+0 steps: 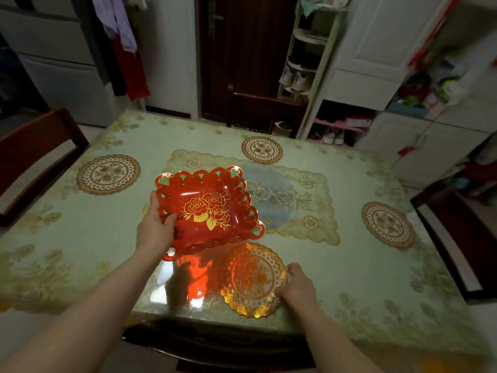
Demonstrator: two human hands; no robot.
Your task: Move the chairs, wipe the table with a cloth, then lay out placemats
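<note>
Left hand (pixel 156 227) grips the tray (pixel 209 208) (thumb inside); right hand (pixel 298 289) pinches a placemat (pixel 252 278).

Tray (pixel 207 208) left of placemat (pixel 252 279) (on table (pixel 349 265))

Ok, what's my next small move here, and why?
Probably lower the red tray onto the big centre mat. Your left hand holds it tilted above the table, nothing sits on that mat, and the left mat, far mat and right mat already lie flat, while your right hand grips the near mat by its edge.

Dim, greenish light — red glare on glossy table (pixel 349 265), edges warped, blurred
</note>
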